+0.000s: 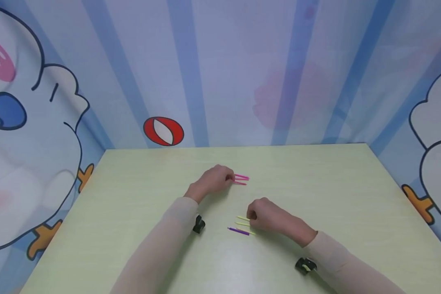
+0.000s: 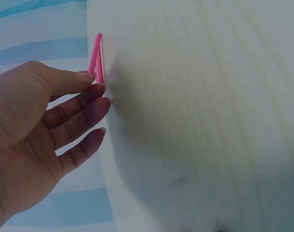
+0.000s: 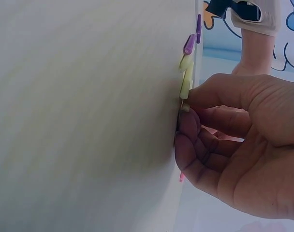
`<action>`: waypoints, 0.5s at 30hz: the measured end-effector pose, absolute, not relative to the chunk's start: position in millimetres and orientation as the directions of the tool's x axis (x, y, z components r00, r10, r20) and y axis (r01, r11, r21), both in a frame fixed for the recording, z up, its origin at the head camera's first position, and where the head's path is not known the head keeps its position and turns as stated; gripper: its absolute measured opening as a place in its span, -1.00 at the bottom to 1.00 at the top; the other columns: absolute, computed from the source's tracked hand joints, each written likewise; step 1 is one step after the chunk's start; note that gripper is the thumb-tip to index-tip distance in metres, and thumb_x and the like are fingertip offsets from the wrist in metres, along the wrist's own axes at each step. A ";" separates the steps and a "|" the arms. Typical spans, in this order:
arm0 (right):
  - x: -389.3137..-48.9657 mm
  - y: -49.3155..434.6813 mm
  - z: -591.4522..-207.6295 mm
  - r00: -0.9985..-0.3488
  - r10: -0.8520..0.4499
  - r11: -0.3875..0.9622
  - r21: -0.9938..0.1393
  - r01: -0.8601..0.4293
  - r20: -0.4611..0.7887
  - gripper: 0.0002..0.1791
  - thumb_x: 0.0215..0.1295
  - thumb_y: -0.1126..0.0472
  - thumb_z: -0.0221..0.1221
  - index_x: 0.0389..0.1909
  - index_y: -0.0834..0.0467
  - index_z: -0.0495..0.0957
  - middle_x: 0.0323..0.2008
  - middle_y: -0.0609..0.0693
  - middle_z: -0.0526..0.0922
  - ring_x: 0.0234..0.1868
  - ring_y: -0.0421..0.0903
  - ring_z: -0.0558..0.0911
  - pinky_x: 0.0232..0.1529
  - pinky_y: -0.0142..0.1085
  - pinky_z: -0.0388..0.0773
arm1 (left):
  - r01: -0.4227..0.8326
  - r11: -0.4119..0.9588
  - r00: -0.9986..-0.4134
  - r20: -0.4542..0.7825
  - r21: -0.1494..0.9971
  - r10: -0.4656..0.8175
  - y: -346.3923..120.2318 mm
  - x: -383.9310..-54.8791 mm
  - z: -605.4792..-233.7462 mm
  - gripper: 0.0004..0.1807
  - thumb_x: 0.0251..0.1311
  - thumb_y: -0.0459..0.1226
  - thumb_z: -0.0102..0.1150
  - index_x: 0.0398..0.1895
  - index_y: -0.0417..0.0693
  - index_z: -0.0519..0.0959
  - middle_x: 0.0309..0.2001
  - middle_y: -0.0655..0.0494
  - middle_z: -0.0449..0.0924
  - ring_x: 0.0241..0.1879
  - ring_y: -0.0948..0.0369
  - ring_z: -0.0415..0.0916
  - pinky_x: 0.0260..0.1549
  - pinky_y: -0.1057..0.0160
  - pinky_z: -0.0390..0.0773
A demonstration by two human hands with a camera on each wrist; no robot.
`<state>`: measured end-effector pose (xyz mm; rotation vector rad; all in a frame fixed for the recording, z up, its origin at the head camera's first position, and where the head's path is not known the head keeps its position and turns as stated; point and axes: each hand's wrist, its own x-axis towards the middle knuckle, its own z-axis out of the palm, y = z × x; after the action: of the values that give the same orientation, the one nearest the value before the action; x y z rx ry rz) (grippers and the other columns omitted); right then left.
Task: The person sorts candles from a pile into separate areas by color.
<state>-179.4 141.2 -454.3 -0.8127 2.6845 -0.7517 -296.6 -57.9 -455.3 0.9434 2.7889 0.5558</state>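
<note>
Toward the back of the table, my left hand pinches a thin pink stick between thumb and index finger. Other pink sticks lie close beside those fingertips. Nearer the front and to the right, my right hand bends over several pale yellow sticks, thumb and fingertips drawn together on the end of one yellow stick. Its gripped end is partly hidden by the fingers. A purple stick lies alongside the yellow ones, on the near side.
The light wood-grain table ends at a blue striped cloth backdrop with cartoon figures at both sides. Black devices are strapped at the left wrist and the right wrist.
</note>
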 end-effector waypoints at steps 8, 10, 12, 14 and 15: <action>-180.0 142.1 -454.6 -0.813 -0.579 0.703 -0.546 -0.455 -0.068 -0.80 0.03 0.53 0.20 -0.56 0.16 0.59 -0.61 -0.13 0.43 -0.53 -0.25 0.34 -0.48 -0.39 0.31 | 0.529 0.777 -0.825 -0.007 0.340 0.565 -50.9 -296.0 -459.5 -0.86 0.34 -0.33 0.17 -0.20 -0.04 0.72 -0.21 0.13 0.68 -0.30 0.23 0.50 -0.22 0.19 0.56; -179.8 142.3 -454.5 -0.814 -0.576 0.706 -0.546 -0.451 -0.072 -0.80 0.03 0.53 0.19 -0.56 0.16 0.58 -0.61 -0.13 0.42 -0.53 -0.24 0.33 -0.48 -0.39 0.30 | 0.526 0.782 -0.829 -0.004 0.334 0.560 -49.9 -295.8 -460.3 -0.86 0.34 -0.32 0.17 -0.20 -0.03 0.72 -0.22 0.14 0.68 -0.31 0.23 0.49 -0.24 0.18 0.55; -179.7 142.4 -454.5 -0.816 -0.573 0.709 -0.546 -0.447 -0.076 -0.80 0.04 0.53 0.20 -0.56 0.16 0.58 -0.61 -0.13 0.42 -0.53 -0.24 0.33 -0.48 -0.39 0.30 | 0.525 0.785 -0.830 -0.005 0.329 0.558 -49.1 -295.6 -460.4 -0.86 0.34 -0.32 0.16 -0.19 -0.03 0.72 -0.21 0.14 0.68 -0.31 0.23 0.50 -0.25 0.18 0.56; -179.7 141.9 -454.0 -0.813 -0.577 0.706 -0.546 -0.451 -0.074 -0.80 0.04 0.53 0.20 -0.56 0.17 0.58 -0.61 -0.13 0.43 -0.53 -0.24 0.34 -0.47 -0.39 0.31 | 0.520 0.793 -0.834 -0.010 0.317 0.551 -48.9 -295.4 -460.3 -0.85 0.34 -0.31 0.16 -0.18 -0.02 0.72 -0.20 0.14 0.68 -0.30 0.23 0.51 -0.25 0.18 0.57; -179.9 141.6 -453.8 -0.812 -0.579 0.706 -0.545 -0.452 -0.075 -0.81 0.05 0.52 0.20 -0.56 0.17 0.58 -0.61 -0.13 0.42 -0.53 -0.24 0.34 -0.47 -0.39 0.31 | 0.516 0.798 -0.837 -0.012 0.312 0.546 -49.0 -295.2 -460.0 -0.85 0.34 -0.31 0.16 -0.18 -0.02 0.72 -0.20 0.14 0.68 -0.30 0.23 0.52 -0.25 0.17 0.57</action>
<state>-179.9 141.6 -453.8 -0.8220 2.6735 -0.7611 -295.2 -49.0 -460.0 0.8538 2.8814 0.4562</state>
